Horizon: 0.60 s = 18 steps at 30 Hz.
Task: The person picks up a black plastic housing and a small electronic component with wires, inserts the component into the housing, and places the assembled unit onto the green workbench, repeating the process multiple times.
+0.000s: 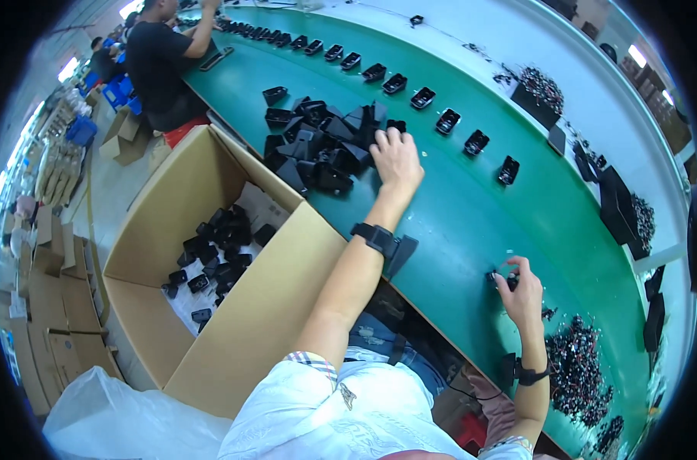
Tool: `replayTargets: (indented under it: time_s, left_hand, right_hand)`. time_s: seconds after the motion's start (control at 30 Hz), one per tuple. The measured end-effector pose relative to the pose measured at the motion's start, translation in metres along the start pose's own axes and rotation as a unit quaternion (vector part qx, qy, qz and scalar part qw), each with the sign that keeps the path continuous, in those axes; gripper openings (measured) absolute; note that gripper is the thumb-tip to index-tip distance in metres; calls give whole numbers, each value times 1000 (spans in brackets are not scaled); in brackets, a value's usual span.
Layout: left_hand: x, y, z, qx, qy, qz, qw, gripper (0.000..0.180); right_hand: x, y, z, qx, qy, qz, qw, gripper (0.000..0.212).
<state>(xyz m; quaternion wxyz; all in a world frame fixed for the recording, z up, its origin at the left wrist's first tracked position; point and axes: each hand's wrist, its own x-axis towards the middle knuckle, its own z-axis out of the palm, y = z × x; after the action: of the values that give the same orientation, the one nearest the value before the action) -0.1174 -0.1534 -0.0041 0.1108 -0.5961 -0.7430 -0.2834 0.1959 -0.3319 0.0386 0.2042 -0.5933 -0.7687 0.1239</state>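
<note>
At the right edge of a heap of black plastic housings [314, 146], my left hand [399, 162] curls its fingers over one black housing [396, 125]. Much of that piece is hidden by the fingers. Lower on the right, my right hand [525, 297] is closed, thumb and fingers pinched round a small black part [511, 280] just above the green table. Beside my right wrist lies a dense pile of small dark components [582, 372] with bits of wire among them.
A row of open black housings [448, 120] runs along the green table [440, 222]. At my left stands a cardboard box [264, 307] with black pieces inside. A dark bin [534, 106] of small parts sits on the white ledge. A co-worker [160, 69] stands at the far left.
</note>
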Motion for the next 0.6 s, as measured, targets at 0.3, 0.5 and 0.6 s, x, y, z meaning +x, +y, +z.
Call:
replayTargets:
  time_s: [0.3,0.5,0.6]
  left_hand:
    - [-63,12,-23,-214,-183,136,950,39]
    - [-137,39,-59,-312,-202,305,877,46]
    - [-153,40,-66,-343,-184,323,863,47]
  right_hand:
    - [-18,-31,-16,96,20,-24,995,20]
    - [-20,-13,-2,117,-21,8,993,24]
    - [-24,-2,11,79,-3,-9,997,21]
